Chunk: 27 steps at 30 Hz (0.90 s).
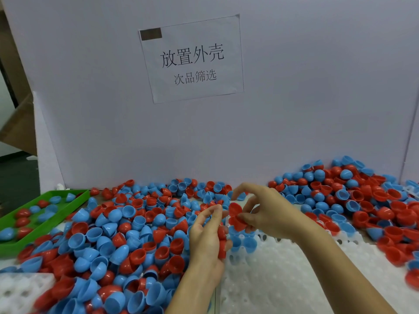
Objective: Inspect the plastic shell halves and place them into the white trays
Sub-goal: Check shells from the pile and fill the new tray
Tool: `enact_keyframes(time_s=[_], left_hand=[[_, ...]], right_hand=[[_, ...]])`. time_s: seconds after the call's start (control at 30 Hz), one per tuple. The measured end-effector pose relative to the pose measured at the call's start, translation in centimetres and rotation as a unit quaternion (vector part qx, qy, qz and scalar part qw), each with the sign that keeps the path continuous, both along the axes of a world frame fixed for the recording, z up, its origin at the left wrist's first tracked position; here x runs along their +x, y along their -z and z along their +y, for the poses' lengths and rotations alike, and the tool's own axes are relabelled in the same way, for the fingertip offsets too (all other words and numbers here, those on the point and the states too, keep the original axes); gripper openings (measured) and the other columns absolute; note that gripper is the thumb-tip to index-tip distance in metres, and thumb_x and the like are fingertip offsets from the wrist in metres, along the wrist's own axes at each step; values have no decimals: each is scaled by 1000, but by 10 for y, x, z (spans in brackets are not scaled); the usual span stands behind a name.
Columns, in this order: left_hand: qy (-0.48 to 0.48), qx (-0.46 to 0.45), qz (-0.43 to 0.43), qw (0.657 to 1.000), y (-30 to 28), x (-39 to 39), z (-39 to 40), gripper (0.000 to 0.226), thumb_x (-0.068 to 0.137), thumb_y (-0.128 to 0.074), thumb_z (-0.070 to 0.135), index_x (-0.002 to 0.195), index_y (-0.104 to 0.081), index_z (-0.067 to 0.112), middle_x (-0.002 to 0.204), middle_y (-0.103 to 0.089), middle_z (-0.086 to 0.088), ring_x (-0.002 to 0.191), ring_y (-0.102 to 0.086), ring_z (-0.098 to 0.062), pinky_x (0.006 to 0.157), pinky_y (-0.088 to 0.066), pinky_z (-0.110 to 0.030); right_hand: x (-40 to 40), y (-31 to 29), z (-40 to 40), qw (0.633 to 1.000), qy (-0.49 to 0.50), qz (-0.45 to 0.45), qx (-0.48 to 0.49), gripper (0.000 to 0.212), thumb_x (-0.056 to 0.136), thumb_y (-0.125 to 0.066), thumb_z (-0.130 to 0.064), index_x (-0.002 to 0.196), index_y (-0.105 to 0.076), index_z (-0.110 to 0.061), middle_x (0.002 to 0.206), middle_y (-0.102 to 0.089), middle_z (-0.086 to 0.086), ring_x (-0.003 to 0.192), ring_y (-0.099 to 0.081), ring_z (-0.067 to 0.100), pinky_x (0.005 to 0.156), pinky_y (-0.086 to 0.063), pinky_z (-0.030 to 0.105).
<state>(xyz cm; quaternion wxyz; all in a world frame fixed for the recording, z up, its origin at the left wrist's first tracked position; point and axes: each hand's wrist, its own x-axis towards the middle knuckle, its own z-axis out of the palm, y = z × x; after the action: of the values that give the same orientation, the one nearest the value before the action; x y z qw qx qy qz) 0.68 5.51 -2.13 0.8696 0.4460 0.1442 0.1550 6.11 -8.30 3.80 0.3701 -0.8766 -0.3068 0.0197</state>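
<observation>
Red and blue plastic shell halves [118, 236] lie heaped across the table. My right hand [265, 209] pinches a pair of red shell halves [235, 217] above the white tray [283, 275]. My left hand [207, 239] is just to their left, cupping several red shell halves [222, 242] in its palm, fingers raised toward the pinched pair. A few blue shell halves [243, 243] sit in the tray's far pockets right under my hands.
A green tray [74, 198] at the left holds several red and blue shells. Another heap of shells [353, 198] fills the right side. A second white tray [20, 293] shows at the lower left. A white board with a paper sign [192, 57] stands behind.
</observation>
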Motion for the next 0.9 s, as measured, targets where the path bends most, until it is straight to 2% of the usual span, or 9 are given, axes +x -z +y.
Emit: enact_keyframes(time_s=[0.03, 0.1, 0.2, 0.37, 0.5, 0.63, 0.73, 0.83, 0.9], left_hand=[[-2, -3, 7, 1000, 0, 1, 0, 25, 89, -72, 24, 109, -70, 9, 77, -63, -11, 49, -42, -10, 35, -32, -19], [-4, -12, 16, 1000, 0, 2, 2, 17, 94, -69, 19, 107, -69, 8, 75, -68, -7, 50, -44, -10, 35, -32, -19], [14, -36, 15, 999, -1, 1, 2, 10, 98, -59, 12, 102, -67, 8, 77, -70, -6, 52, -47, -11, 36, -32, -20], [23, -98, -1, 995, -2, -1, 1, 32, 88, -37, -4, 105, -63, 4, 74, -68, -11, 56, -50, -15, 40, -37, -22], [15, -104, -3, 994, -3, -1, 1, 45, 81, -34, -14, 109, -63, 6, 80, -70, -11, 71, -59, -20, 53, -48, -28], [16, -109, -5, 994, -5, -3, 0, 44, 88, -34, -15, 116, -62, 6, 94, -68, -16, 78, -65, -24, 64, -53, -33], [17, -121, -16, 992, -6, -4, 0, 36, 94, -39, -12, 115, -61, 6, 99, -68, -19, 78, -71, -27, 70, -57, -39], [2, -122, -19, 992, -8, -5, -1, 28, 98, -44, -7, 114, -62, 6, 103, -69, -20, 78, -75, -27, 78, -58, -41], [-7, -111, -18, 994, -8, -4, -1, 30, 99, -43, -8, 117, -61, 6, 108, -68, -22, 86, -72, -29, 79, -58, -39]], right_hand=[[2, -1, -4, 1000, 16, -9, -5, 30, 91, -69, -12, 96, -60, -41, 76, -74, -5, 65, -72, 5, 62, -61, 25], [6, -2, -14, 998, 46, -26, -41, 16, 93, -68, -14, 102, -69, -27, 78, -74, -6, 66, -71, 1, 63, -59, 18], [11, -1, -25, 991, 81, -25, -99, 12, 92, -68, -16, 103, -75, -16, 80, -75, -7, 64, -69, -3, 59, -54, 11], [13, 11, -23, 971, 108, 19, -214, 12, 90, -70, -14, 100, -77, -15, 72, -69, -7, 57, -66, 2, 49, -49, 13], [15, 30, -15, 953, 119, 30, -276, 17, 89, -71, -15, 105, -75, -17, 102, -72, -1, 88, -67, 13, 79, -59, 26], [17, 30, -16, 951, 119, 32, -285, 20, 91, -69, -18, 110, -74, -17, 109, -72, -1, 93, -66, 14, 85, -58, 28], [14, 20, -14, 957, 106, 8, -268, 22, 93, -67, -21, 115, -73, -19, 116, -69, -3, 92, -63, 12, 76, -53, 19], [6, 3, -7, 981, 79, -33, -173, 19, 95, -65, -28, 111, -72, -22, 105, -65, -9, 82, -60, 4, 73, -49, 15], [-4, -6, 4, 993, 16, -15, -112, 17, 94, -66, -32, 107, -74, -24, 95, -69, -15, 74, -64, 0, 66, -51, 13]])
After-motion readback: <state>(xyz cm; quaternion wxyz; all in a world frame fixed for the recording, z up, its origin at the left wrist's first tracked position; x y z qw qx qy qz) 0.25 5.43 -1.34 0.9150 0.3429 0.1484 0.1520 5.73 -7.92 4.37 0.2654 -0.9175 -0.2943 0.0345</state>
